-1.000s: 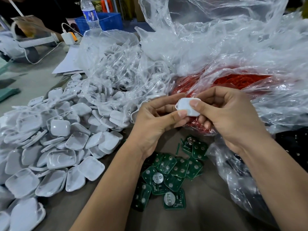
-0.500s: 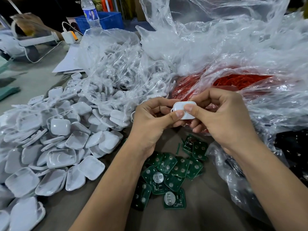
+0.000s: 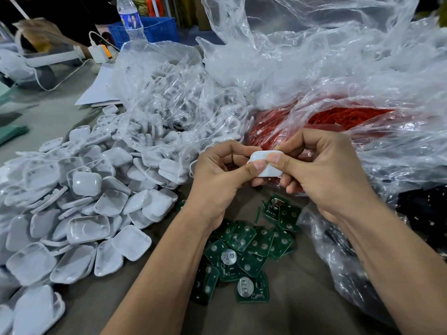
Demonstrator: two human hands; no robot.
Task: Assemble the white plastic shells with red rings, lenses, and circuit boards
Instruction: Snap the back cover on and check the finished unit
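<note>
Hands at centre: left hand (image 3: 217, 180) and right hand (image 3: 321, 175) both pinch one white shell (image 3: 266, 165), thumbs pressed on top, held above the green circuit boards (image 3: 244, 252); loose shells (image 3: 79, 213) heaped left of the boards.

A small-parts assembly workshop. Loose white shells (image 3: 79, 213) heap the near-left bench; green circuit boards (image 3: 244, 252) lie near. Bulk plastic bags (image 3: 314, 76) of parts crowd the far right.
</note>
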